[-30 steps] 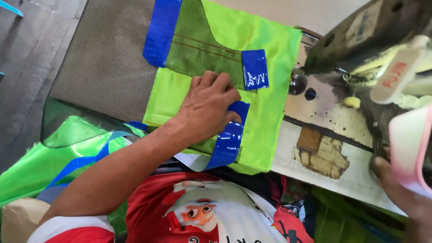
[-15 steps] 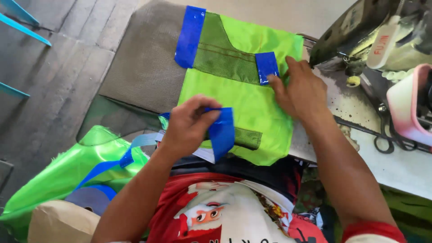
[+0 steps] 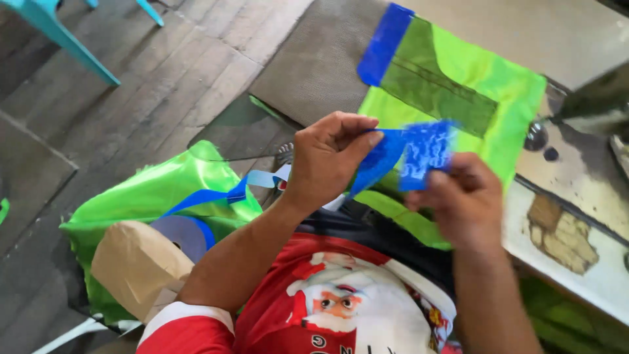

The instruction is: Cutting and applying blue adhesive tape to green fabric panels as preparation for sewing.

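My left hand [image 3: 331, 160] pinches one end of a blue fabric strip [image 3: 409, 154], lifted off the work table. My right hand [image 3: 462, 200] grips the strip's other end, where a small blue patch with pale print shows. Under both hands lies a lime-green fabric panel [image 3: 498, 85] with a darker green mesh band and a blue edge strip [image 3: 385, 44] at its far corner. The panel rests on a grey mat [image 3: 314, 65] and hangs over the table's near edge.
A sewing machine's dark body [image 3: 599, 105] and worn white table top [image 3: 576, 249] are at right. On the floor at left sits a lime-green bag [image 3: 151, 190] with blue ribbon, a tape roll and a brown paper bundle [image 3: 134, 262]. A turquoise chair leg [image 3: 72, 46] stands far left.
Both hands left the green panel and rose toward me, lifting the blue strip between them. The view shifted left, so the sewing machine moved mostly out of frame.
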